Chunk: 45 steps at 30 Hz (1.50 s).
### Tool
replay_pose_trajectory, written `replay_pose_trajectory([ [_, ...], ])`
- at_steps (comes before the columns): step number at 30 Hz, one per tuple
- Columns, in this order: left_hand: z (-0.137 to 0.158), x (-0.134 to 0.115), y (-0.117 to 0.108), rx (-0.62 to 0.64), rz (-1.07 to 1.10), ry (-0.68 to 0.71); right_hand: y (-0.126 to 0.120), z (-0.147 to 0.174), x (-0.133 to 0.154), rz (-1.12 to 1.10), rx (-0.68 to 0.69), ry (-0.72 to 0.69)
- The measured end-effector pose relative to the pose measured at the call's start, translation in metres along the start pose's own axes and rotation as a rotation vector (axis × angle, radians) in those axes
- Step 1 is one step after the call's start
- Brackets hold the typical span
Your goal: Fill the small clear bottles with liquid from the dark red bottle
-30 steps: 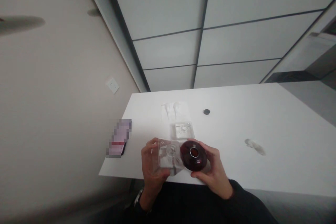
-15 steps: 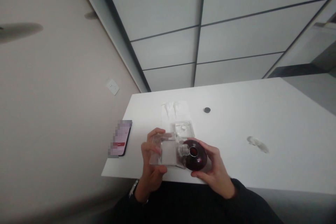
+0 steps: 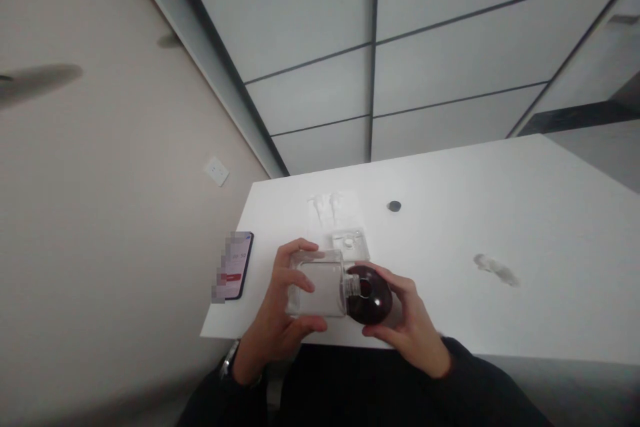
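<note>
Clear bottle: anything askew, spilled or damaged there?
Only its tilt: the clear bottle is held sideways while uncapped, its neck at the dark red container; open bottles normally stand upright. No spill or damage shows.

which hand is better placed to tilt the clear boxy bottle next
The left hand, most likely: it grips the clear boxy bottle around its body, whereas the right hand is taken up holding the glossy dark-red round container by the bottle's neck.
</note>
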<state>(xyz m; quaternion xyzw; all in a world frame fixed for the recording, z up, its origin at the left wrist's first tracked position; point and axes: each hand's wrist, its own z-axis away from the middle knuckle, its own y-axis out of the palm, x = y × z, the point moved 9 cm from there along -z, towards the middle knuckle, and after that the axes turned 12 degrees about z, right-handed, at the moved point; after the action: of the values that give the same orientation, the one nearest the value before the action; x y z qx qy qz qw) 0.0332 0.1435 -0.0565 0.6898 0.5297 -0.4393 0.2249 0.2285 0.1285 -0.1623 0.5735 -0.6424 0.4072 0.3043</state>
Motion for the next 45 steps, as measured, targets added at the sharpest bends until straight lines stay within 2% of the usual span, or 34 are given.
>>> replay_pose_trajectory([
  [6, -0.010, -0.012, 0.003, 0.093, -0.095, -0.007, -0.003, -0.005, 0.009, -0.013, 0.022, -0.006],
  [14, -0.026, -0.028, 0.009, 0.259, -0.247, -0.050, -0.001, 0.001, -0.001, 0.024, 0.041, 0.030],
  [27, -0.050, -0.051, 0.024, 0.451, -0.490, -0.084, -0.002, -0.004, 0.005, 0.036, 0.044, 0.045],
  [45, -0.068, -0.071, 0.049, 0.630, -0.671, 0.012, -0.002, -0.007, 0.008, 0.004, 0.048, 0.074],
])
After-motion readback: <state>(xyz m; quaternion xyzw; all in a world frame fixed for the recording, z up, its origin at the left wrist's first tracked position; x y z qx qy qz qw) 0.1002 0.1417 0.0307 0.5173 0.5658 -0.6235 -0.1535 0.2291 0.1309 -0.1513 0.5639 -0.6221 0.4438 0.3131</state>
